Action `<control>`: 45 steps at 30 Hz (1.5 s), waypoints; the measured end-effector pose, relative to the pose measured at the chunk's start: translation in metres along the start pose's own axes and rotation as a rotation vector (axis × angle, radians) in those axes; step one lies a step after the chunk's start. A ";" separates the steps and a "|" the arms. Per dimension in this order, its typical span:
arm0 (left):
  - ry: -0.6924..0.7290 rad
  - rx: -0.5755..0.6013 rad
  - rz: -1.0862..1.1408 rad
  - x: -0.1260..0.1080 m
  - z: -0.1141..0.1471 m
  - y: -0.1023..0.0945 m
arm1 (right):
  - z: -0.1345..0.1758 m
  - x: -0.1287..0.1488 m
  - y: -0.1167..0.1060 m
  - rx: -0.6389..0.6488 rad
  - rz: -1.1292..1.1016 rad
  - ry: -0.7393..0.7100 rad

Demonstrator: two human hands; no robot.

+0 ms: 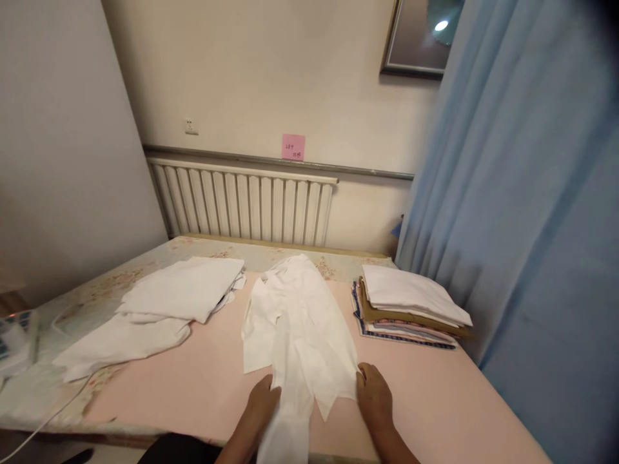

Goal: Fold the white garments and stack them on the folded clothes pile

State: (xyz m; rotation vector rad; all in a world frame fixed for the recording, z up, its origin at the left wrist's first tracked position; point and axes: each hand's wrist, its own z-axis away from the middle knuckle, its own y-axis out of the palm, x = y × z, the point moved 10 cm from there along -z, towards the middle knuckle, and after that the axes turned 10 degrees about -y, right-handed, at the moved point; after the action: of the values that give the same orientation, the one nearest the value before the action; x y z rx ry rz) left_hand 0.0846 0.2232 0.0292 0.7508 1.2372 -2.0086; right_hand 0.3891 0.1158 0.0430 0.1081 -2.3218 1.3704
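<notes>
A white shirt (309, 322) lies loosely spread and wrinkled on the pink cloth in the middle of the table, its collar end toward the wall. One long white part, which looks like a sleeve, runs down over the near edge. My left hand (264, 398) is closed on the shirt's left side near that part. At the lower right edge, my right hand (376, 394) pinches the fabric between thumb and fingers. The shirt hides part of my left fingertips.
White garments (178, 290) lie in a loose pile at left. Folded clothes (416, 296) are stacked at right, beside a blue curtain (522, 193). A white cord (53, 415) crosses the left front edge. A radiator (246, 200) stands behind the table.
</notes>
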 end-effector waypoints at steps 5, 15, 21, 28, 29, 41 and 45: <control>0.031 0.069 0.386 -0.017 0.009 -0.014 | -0.001 -0.001 0.001 -0.007 -0.007 -0.015; -0.164 0.012 1.350 0.019 -0.015 -0.069 | -0.003 -0.007 0.005 -0.054 -0.010 -0.021; -0.158 0.001 1.288 0.025 -0.028 -0.070 | -0.003 -0.008 0.007 -0.096 -0.001 -0.066; 0.126 0.101 0.917 -0.095 -0.011 -0.050 | -0.003 -0.004 0.004 -0.098 0.021 -0.075; 0.168 0.124 0.891 -0.123 -0.010 -0.041 | -0.003 -0.004 0.004 -0.099 0.025 -0.077; 0.384 0.103 0.086 -0.220 0.002 0.069 | 0.000 -0.006 0.008 -0.119 0.066 -0.108; 0.209 -0.153 -0.204 -0.119 -0.018 0.026 | -0.001 -0.003 0.008 -0.121 0.070 -0.120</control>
State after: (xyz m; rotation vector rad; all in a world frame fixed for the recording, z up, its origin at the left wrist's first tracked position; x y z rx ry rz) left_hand 0.1817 0.2584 0.0974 0.8031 1.6264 -2.0047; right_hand 0.3902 0.1205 0.0353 0.0748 -2.5244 1.2844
